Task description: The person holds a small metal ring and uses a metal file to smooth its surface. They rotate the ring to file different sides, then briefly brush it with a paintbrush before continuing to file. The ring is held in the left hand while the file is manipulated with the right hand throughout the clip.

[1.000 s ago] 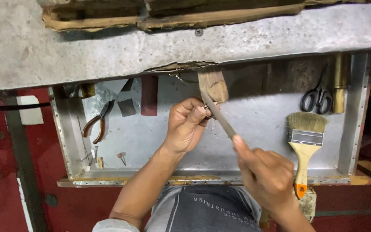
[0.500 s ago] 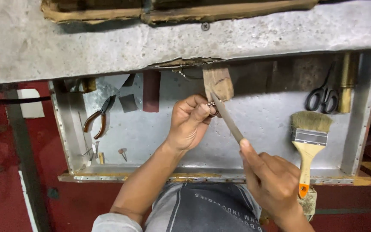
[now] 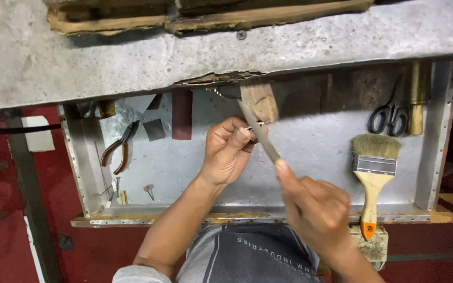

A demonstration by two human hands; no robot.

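Left hand [image 3: 229, 152]: fingers pinched shut on a small metal piece [image 3: 252, 127], held against the wooden peg [image 3: 259, 102] under the desk [image 3: 132, 57] front edge.
Right hand [image 3: 315, 207]: closed around a slim metal file [image 3: 258, 131], its tip angled up across the piece.
Tray [image 3: 310, 152]: paintbrush [image 3: 373, 173] and scissors [image 3: 389, 115] near its right edge, pliers [image 3: 119, 147] near its left.
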